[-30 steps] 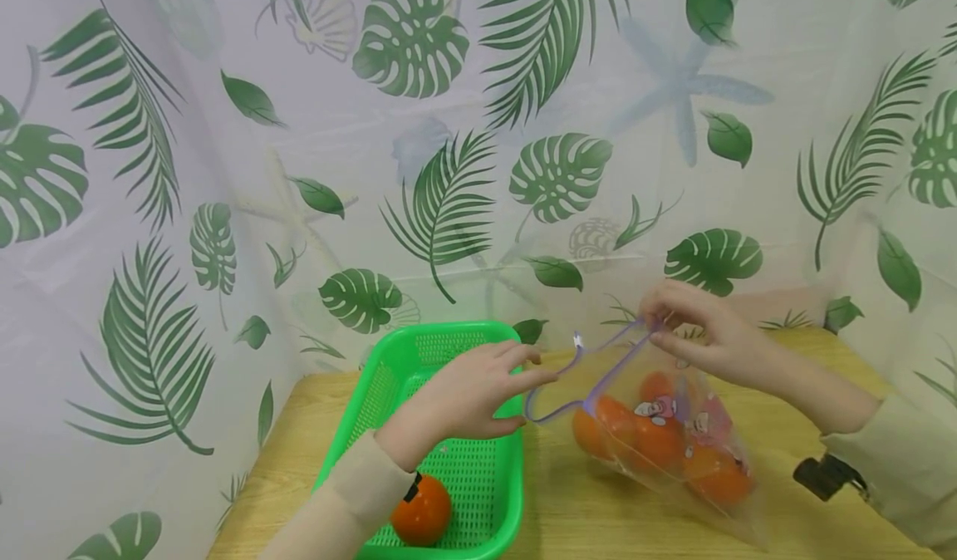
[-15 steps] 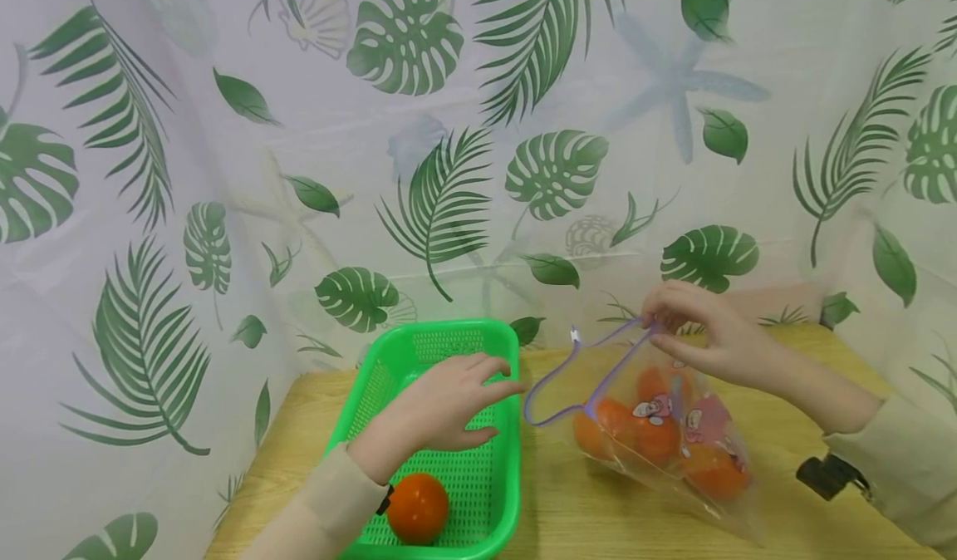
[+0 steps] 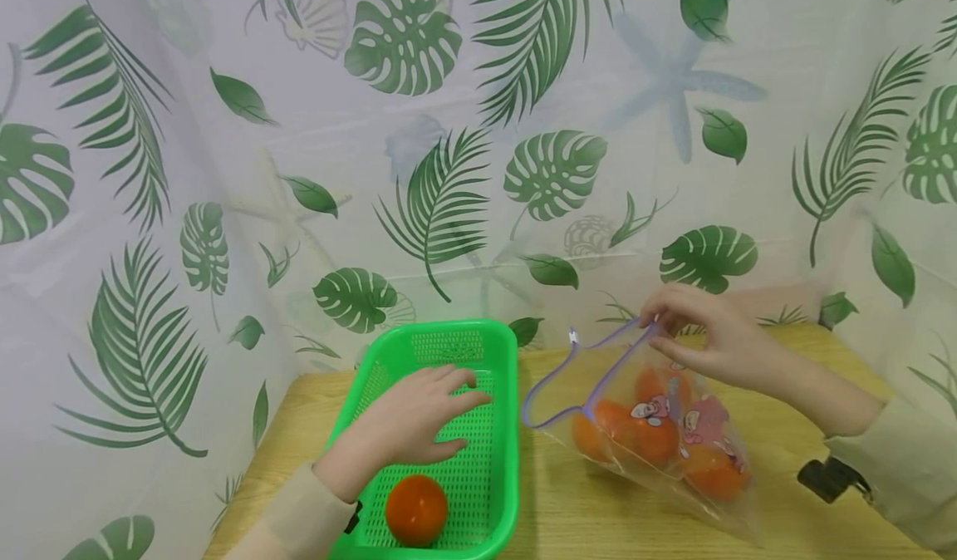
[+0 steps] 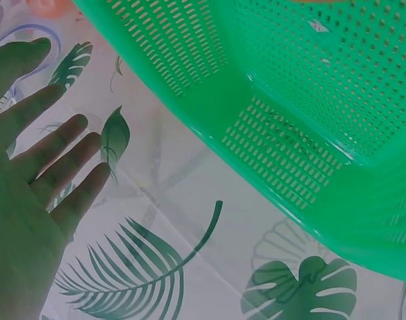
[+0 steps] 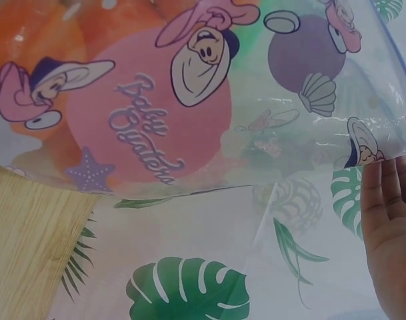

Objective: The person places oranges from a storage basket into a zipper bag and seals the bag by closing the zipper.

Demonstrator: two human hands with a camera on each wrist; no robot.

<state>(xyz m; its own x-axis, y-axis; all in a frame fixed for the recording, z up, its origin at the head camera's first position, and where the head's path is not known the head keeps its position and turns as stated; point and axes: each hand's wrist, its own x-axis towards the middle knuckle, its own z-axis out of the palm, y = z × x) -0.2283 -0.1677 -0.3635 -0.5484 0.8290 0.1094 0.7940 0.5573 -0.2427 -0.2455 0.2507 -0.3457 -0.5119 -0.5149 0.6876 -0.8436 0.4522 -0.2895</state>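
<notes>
A clear zip bag point(image 3: 658, 444) with cartoon prints lies on the wooden table, holding several oranges point(image 3: 635, 431); its purple-rimmed mouth gapes to the left. My right hand point(image 3: 699, 340) pinches the bag's top rim and holds it up; the right wrist view shows the bag's printed plastic point(image 5: 189, 100) up close. My left hand point(image 3: 419, 419) hovers flat, fingers straight and holding nothing, over the green perforated basket point(image 3: 441, 352). One orange point(image 3: 416, 508) sits in the basket's near end. The left wrist view shows the spread left hand point(image 4: 36, 193) beside the basket point(image 4: 289, 120).
A leaf-printed curtain point(image 3: 449, 128) hangs close behind the table and round its left and right sides. The wooden table point(image 3: 777, 427) shows bare wood to the right of the bag and in front of it. A dark wrist strap point(image 3: 826, 477) sits on my right sleeve.
My left hand has drawn back leftward from the bag's mouth to above the basket. The right hand keeps its pinch on the rim, and the bag has barely moved.
</notes>
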